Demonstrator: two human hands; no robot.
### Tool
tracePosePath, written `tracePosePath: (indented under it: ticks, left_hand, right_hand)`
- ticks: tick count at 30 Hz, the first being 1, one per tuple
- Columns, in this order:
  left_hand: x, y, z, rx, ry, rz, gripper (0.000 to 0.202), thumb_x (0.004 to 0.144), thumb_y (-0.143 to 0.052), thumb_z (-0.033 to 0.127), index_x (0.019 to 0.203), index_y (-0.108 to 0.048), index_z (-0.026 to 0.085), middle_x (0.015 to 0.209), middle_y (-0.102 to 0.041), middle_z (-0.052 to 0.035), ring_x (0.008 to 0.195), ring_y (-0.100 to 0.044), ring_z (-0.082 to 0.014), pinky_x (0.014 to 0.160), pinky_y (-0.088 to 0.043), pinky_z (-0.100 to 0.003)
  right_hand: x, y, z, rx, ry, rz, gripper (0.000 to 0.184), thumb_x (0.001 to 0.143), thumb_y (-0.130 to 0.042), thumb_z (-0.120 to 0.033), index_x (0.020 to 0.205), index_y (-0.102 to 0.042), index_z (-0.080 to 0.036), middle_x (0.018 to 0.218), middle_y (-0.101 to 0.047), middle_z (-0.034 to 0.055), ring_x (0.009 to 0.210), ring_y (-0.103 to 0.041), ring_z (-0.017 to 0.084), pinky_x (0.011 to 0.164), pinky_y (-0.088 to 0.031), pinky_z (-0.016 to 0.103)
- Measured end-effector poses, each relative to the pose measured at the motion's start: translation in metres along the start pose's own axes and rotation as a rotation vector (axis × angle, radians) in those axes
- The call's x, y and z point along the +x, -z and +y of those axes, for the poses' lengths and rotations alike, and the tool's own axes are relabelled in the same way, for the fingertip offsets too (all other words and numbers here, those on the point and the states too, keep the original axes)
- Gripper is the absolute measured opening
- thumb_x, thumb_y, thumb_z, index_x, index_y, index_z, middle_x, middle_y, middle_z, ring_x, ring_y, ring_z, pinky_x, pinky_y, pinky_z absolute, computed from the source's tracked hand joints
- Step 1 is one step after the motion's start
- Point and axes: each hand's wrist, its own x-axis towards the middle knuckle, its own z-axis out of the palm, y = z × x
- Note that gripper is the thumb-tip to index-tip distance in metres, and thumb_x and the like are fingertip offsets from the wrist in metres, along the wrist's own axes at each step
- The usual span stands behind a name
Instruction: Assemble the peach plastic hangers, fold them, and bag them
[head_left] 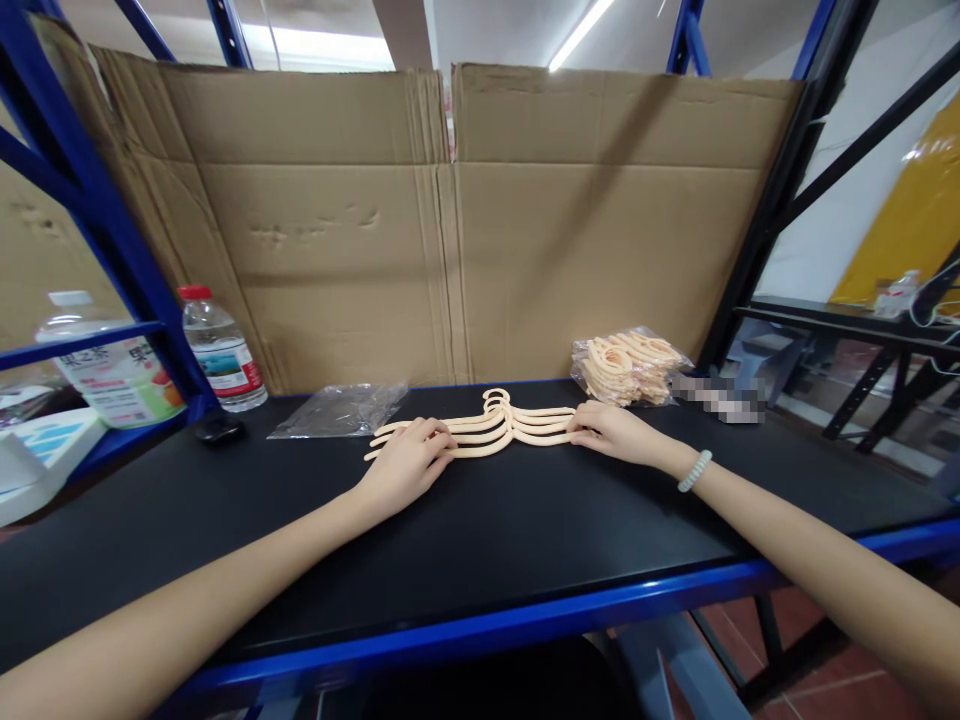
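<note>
Hangers (480,437) on tabletop (450,560), centre of frame, hooks toward the back edge. Left hand (405,465) across their left arms, ends emerging beyond it; right hand (615,432) at their right ends. Flat plastic bag (337,412) left of hangers, behind left hand. Bagged bundle (628,367) right of centre, behind right hand. Bottle (223,350) near back edge, left of frame; small object (219,428) just before it. Larger bottle (112,365) farther left, beyond rack post (124,230). Cardboard (337,250) behind everything on tabletop, upper half of frame

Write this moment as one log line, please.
hangers: overlapping on black tabletop; left hand: on their left side; right hand: on their right side
</note>
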Motion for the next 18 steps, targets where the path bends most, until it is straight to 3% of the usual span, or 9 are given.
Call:
tracePosePath:
  ticks: [10, 18]
  left_hand:
    - [0.001, 0.002, -0.001, -0.064, 0.037, -0.063, 0.019, 0.092, -0.044, 0.023, 0.099, -0.061, 0.016, 0.097, -0.059, -0.0077, 0.090, -0.053, -0.0230, 0.083, -0.045, -0.039]
    - [0.000, 0.004, -0.001, -0.010, 0.051, -0.094, 0.021, 0.094, -0.040, 0.021, 0.091, -0.061, 0.015, 0.094, -0.059, -0.0079, 0.091, -0.055, -0.0231, 0.084, -0.046, -0.038]
  right_hand:
    - [-0.002, -0.002, 0.019, 0.089, -0.004, -0.044, 0.015, 0.089, -0.057, -0.024, 0.096, -0.068, -0.016, 0.090, -0.064, 0.0079, 0.085, -0.057, 0.020, 0.080, -0.044, 0.033]
    - [-0.003, 0.000, 0.012, 0.041, 0.001, -0.010, 0.009, 0.087, -0.057, -0.017, 0.083, -0.065, -0.016, 0.085, -0.064, 0.0055, 0.082, -0.056, 0.018, 0.077, -0.044, 0.030]
